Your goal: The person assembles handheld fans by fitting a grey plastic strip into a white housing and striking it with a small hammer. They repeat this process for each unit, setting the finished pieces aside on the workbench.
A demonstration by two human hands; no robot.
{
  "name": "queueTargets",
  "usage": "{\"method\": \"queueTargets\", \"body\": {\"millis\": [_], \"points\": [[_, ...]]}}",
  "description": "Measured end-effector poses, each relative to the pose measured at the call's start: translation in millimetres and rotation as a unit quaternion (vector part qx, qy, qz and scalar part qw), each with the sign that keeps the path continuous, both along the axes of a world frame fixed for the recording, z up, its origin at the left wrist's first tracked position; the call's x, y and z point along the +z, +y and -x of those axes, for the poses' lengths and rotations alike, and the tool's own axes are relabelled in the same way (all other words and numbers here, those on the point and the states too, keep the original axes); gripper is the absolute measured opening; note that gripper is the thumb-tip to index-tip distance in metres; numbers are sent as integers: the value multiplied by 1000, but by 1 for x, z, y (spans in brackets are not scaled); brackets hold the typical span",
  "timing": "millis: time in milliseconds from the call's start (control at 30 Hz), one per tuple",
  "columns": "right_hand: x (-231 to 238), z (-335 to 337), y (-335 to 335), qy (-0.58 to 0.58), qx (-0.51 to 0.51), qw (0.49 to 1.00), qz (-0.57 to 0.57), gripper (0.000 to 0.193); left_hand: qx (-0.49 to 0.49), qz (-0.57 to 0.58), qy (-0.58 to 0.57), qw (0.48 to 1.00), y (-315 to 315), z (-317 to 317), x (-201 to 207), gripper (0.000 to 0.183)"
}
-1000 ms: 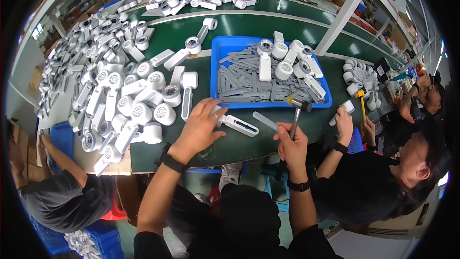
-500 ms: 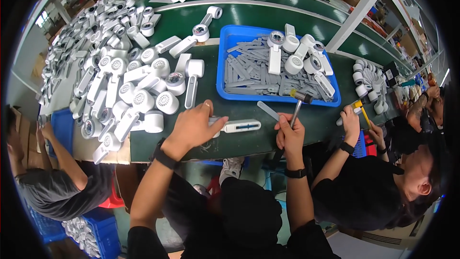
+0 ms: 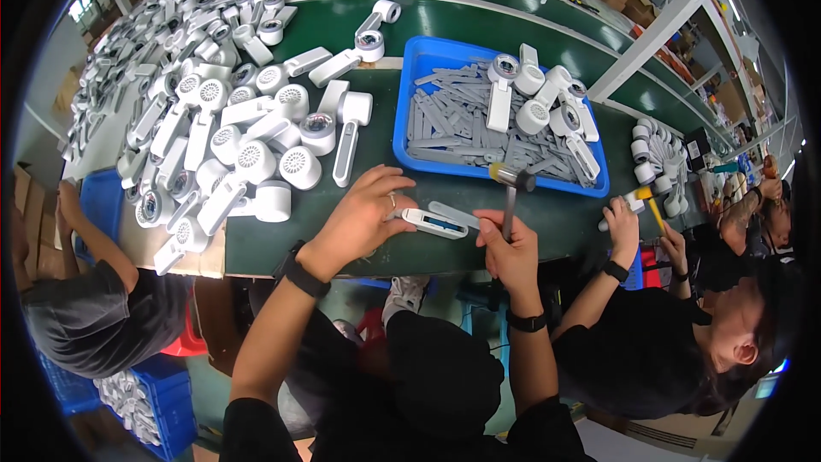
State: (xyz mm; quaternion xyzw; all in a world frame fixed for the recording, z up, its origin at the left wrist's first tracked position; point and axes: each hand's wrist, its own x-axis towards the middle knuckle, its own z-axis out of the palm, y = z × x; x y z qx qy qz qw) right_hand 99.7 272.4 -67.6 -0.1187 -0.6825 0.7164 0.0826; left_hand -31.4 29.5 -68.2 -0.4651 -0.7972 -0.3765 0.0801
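My left hand (image 3: 366,216) is closed on a white handheld fan (image 3: 412,217), whose head end is hidden under my palm. Its handle lies low over the green table, with the open slot facing up and something blue and dark inside. Between thumb and fingers my right hand (image 3: 511,257) pinches a grey plastic strip (image 3: 453,213), its far end over the edge of the fan handle's slot. The same hand also grips a hammer (image 3: 510,207), upright in the fist, with a yellow face and a dark face on its head.
A blue tray (image 3: 400,111) of grey strips, with several white fans on top, stands beyond my right hand. White fans (image 3: 255,160) pile up at the left. At the right a co-worker's hand (image 3: 623,227) is beside a yellow-handled hammer (image 3: 655,212). Another person sits at the left.
The grey strip in my right hand has moved left and come over the fan handle. My left hand and the fan have turned slightly, the handle's end now pointing more toward me.
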Motion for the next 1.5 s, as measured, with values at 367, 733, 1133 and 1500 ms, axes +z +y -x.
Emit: {"method": "queueTargets", "body": {"millis": [367, 733, 1133, 1500], "points": [[0, 14, -19, -39, 47, 983, -172, 19, -37, -49, -34, 997, -5, 5, -8, 39], [4, 18, -16, -57, 67, 973, -211, 16, -25, -6, 84, 996, -7, 2, -12, 38], [26, 22, -18, -142, 73, 956, -247, 24, -26, 144, 242, 959, -1, 4, 2, 33], [6, 22, -18, -220, 40, 973, 51, 36, -21, 93, 208, 973, -2, 5, -1, 36]]}}
